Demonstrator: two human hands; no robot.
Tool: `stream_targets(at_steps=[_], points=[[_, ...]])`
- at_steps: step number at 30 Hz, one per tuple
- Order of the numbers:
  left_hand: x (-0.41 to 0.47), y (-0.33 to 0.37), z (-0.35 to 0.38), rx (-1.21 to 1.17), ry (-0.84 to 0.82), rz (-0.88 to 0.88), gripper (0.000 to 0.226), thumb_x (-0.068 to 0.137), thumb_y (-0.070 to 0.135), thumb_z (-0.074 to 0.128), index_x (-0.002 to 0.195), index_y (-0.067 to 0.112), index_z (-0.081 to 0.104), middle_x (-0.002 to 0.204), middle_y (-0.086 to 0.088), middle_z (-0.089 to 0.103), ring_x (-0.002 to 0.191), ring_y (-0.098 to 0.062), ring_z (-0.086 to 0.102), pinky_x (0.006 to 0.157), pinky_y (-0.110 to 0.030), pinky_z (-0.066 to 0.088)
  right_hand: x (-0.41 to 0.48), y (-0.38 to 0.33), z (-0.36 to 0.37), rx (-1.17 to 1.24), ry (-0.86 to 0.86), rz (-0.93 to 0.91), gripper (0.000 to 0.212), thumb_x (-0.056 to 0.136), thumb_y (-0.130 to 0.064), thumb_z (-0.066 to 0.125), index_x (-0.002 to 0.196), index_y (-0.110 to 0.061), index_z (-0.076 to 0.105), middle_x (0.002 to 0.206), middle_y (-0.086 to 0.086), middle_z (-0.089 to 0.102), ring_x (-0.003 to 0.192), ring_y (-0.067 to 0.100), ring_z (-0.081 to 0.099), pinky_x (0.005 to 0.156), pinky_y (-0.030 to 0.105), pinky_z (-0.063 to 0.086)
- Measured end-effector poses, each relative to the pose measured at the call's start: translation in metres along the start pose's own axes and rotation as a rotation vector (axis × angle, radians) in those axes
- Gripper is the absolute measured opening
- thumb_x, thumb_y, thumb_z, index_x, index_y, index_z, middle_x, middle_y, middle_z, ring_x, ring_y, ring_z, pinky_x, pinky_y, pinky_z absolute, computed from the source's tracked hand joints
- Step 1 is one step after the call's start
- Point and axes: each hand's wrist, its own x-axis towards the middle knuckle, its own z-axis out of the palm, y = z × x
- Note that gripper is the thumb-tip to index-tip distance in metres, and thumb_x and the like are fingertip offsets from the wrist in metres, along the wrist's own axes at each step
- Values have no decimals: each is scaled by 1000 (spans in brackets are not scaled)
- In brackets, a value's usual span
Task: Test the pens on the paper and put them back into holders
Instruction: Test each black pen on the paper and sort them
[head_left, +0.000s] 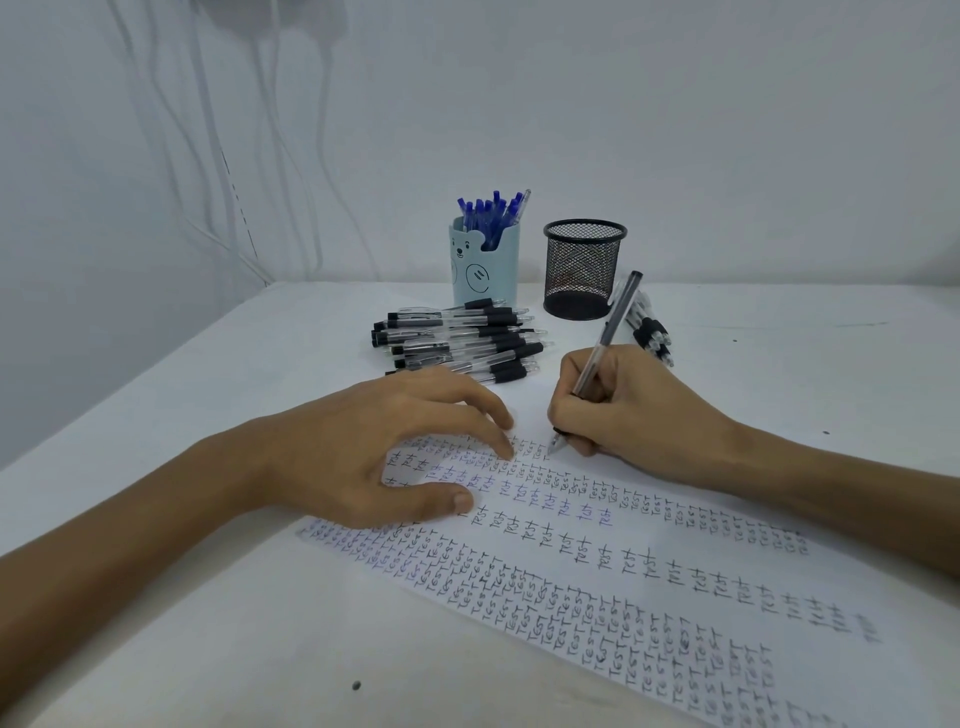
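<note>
The right hand pinches a black-capped pen, tip on the written-over paper, while the left hand presses it with spread fingers.

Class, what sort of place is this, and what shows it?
Likely a plain desk set up for testing pens: paper covered in rows of TEST, a pile of black pens, and a bear-faced holder full of blue pens.
</note>
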Motion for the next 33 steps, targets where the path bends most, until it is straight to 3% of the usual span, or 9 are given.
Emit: stream_targets(at_steps=[15, 20, 23, 26, 30, 33], points=[[0, 1, -1, 18, -8, 11, 65, 91, 82, 52, 145, 47, 52, 153, 23, 48, 144, -8, 47, 116, -41, 43, 1, 2, 0, -10, 32, 1, 20, 86, -7, 64, 67, -7, 57, 55, 8, 60, 44, 7, 43, 48, 12, 36], [5, 7, -7, 73, -28, 157, 41, 100, 44, 67, 139, 33, 63, 149, 17, 51, 142, -11, 48, 113, -37, 42, 1, 2, 0, -19, 36, -1, 19, 83, -7, 64, 66, -7, 57, 54, 8, 60, 45, 9, 43, 48, 14, 37], [6, 7, -8, 69, -17, 162, 39, 100, 41, 68, 138, 32, 64, 149, 17, 52, 141, -11, 48, 113, -38, 42, 1, 2, 0, -3, 31, 5, 19, 85, -6, 63, 67, -6, 56, 53, 7, 60, 42, 7, 41, 46, 13, 35], [5, 4, -5, 68, -21, 155, 42, 100, 48, 65, 139, 35, 62, 149, 19, 51, 142, -11, 48, 114, -38, 42, 1, 5, -1, 20, 59, 13, 19, 88, -5, 63, 71, 1, 56, 54, 9, 61, 41, 6, 41, 44, 11, 34], [0, -2, 0, 45, 5, 25, 62, 92, 81, 52, 144, 47, 53, 153, 22, 49, 144, -8, 47, 116, -41, 42, 2, 6, 0, 10, 71, 15, 18, 88, -6, 64, 74, 4, 57, 55, 7, 61, 41, 3, 43, 45, 11, 35], [0, 0, 0, 35, -3, 18, 64, 91, 83, 51, 145, 48, 53, 153, 22, 48, 145, -8, 46, 116, -41, 42, 2, 6, 0, 2, 80, 9, 17, 86, -7, 64, 72, -1, 57, 55, 6, 62, 43, 5, 44, 47, 11, 36]])
